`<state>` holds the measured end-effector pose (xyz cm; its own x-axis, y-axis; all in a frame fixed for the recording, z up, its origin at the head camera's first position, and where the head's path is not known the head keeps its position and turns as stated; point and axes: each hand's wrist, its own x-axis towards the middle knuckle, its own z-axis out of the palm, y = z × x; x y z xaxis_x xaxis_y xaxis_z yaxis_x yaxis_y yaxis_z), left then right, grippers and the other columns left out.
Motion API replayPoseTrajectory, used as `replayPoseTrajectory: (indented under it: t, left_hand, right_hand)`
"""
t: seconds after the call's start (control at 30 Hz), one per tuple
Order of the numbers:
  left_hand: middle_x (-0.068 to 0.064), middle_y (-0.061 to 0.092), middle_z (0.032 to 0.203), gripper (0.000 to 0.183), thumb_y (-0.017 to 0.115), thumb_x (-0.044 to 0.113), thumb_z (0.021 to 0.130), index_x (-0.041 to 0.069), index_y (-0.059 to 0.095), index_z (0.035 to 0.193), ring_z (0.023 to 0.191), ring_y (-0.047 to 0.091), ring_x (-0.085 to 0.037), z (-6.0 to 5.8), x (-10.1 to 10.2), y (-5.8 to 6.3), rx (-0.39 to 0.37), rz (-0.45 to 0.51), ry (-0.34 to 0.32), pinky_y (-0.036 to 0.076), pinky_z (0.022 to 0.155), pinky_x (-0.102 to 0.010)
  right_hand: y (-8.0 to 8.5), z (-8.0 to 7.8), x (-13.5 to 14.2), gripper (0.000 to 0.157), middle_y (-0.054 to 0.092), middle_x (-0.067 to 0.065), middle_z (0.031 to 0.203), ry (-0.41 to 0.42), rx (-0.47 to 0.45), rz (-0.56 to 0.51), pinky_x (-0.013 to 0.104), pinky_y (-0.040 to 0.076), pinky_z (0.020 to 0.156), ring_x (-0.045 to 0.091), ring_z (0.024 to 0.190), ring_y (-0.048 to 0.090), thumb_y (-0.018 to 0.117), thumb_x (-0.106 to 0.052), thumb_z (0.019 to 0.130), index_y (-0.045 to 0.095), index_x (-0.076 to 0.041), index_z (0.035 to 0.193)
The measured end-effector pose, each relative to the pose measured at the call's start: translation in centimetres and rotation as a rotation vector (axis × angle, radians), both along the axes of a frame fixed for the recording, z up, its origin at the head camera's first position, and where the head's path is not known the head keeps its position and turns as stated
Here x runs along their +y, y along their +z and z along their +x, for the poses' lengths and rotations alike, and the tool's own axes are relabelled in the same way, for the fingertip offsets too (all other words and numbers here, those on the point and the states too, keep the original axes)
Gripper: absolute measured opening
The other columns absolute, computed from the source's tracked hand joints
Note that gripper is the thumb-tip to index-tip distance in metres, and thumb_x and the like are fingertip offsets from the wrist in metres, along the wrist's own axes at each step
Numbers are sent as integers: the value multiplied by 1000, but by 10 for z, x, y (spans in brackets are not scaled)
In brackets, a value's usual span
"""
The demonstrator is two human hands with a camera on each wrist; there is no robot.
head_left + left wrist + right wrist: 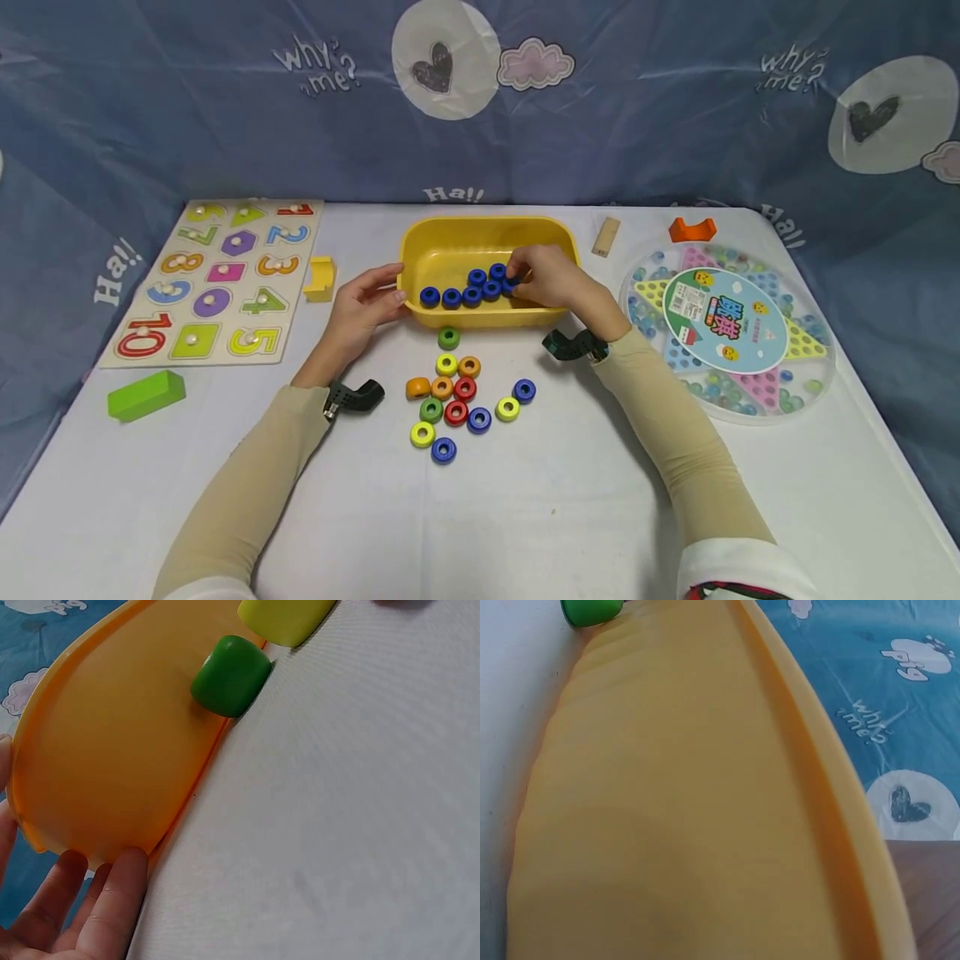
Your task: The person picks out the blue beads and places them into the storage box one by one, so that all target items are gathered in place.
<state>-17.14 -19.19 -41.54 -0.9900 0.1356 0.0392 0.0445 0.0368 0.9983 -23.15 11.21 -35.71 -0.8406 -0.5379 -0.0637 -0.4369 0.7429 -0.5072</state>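
A yellow plastic tub stands at the back middle of the table, with several blue ring-shaped beads along its near side. My right hand reaches over the near right rim and pinches a blue bead inside. That hand's fingers are hidden behind the tub wall in the right wrist view. My left hand rests at the tub's left end, its extended fingertips against the outer wall in the left wrist view. A green bead lies right by the tub's near side.
Loose beads in yellow, orange, red, green and blue, such as a red bead, lie before the tub. A number puzzle board, yellow block and green block are left. A wooden block, orange block and round marble game are right.
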Motion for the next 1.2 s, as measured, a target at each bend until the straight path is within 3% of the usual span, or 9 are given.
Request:
replayPoseTrajectory:
  t: [0.23, 0.37, 0.47, 0.6, 0.8, 0.93, 1.2]
  left_hand:
    - [-19, 47, 139, 51, 66, 16, 93, 6, 50, 140, 104, 63, -11, 0, 0, 0, 13, 10, -11, 60, 85, -26]
    - [-19, 47, 138, 51, 66, 16, 93, 6, 50, 140, 104, 63, -11, 1, 0, 0, 16, 13, -12, 60, 85, -26]
    - [-19, 47, 138, 50, 66, 15, 93, 5, 50, 140, 104, 64, -12, 1, 0, 0, 18, 21, -15, 60, 85, -26]
    - [-21, 47, 138, 51, 66, 13, 93, 3, 49, 139, 105, 64, -14, 0, 0, 0, 20, 45, -23, 60, 86, -27]
    - [-20, 48, 136, 50, 66, 13, 93, 3, 50, 139, 103, 65, -12, 0, -2, 1, 22, 32, -17, 60, 84, -25]
    - [-17, 50, 135, 49, 65, 12, 93, 3, 50, 139, 102, 65, -12, 0, -1, 2, 20, 36, -16, 60, 84, -26]
    - [-14, 50, 133, 50, 66, 12, 93, 4, 50, 139, 102, 65, -12, 1, 1, 2, 12, 47, -14, 60, 85, -26]
  right_hand:
    - [2, 3, 0, 15, 71, 11, 99, -5, 46, -18, 36, 58, 83, 23, 87, 67, 72, -7, 84, 66, -5, 97]
    - [15, 16, -5, 13, 70, 11, 98, 13, 137, -100, 33, 58, 74, 22, 81, 64, 69, -10, 86, 67, -4, 98]
    - [25, 37, -14, 14, 70, 11, 95, 113, 215, -202, 34, 58, 70, 21, 77, 63, 70, -12, 86, 68, -4, 97]
    - [25, 79, -32, 12, 70, 5, 91, 345, 232, -287, 29, 58, 67, 16, 75, 61, 73, -15, 86, 69, -8, 95]
    - [2, 131, -48, 15, 65, -3, 92, 652, 95, -170, 13, 44, 66, 10, 78, 55, 69, -26, 89, 69, -14, 98]
    - [-11, 144, -52, 19, 66, -6, 95, 723, 76, -107, 9, 44, 73, 6, 83, 54, 70, -31, 89, 69, -15, 99]
    - [-29, 148, -55, 19, 66, -12, 93, 759, 170, -82, 9, 48, 82, 0, 89, 56, 72, -35, 87, 70, -21, 98]
